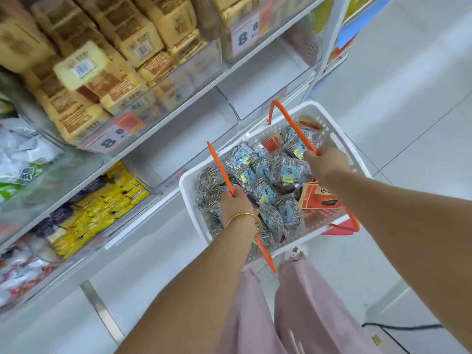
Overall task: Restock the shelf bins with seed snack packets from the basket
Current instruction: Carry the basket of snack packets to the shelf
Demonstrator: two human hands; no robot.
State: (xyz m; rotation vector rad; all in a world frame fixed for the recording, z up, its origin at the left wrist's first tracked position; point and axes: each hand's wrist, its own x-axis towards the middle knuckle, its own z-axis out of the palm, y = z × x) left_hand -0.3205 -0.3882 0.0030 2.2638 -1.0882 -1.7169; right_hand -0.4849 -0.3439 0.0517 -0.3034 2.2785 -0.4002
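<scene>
Gripping its orange handles (291, 121), my left hand (236, 203) and right hand (327, 162) hold the white basket (186, 190) of seed packets (265, 172), long axis eight-to-two o'clock.

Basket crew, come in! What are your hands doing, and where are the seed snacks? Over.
Left hand grips one orange handle, right hand the other. Seed packets in the white basket. Nothing blocking shelf bins.

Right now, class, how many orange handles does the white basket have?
2: the left handle, gripped by the left hand; the right handle, gripped by the right hand.
</scene>
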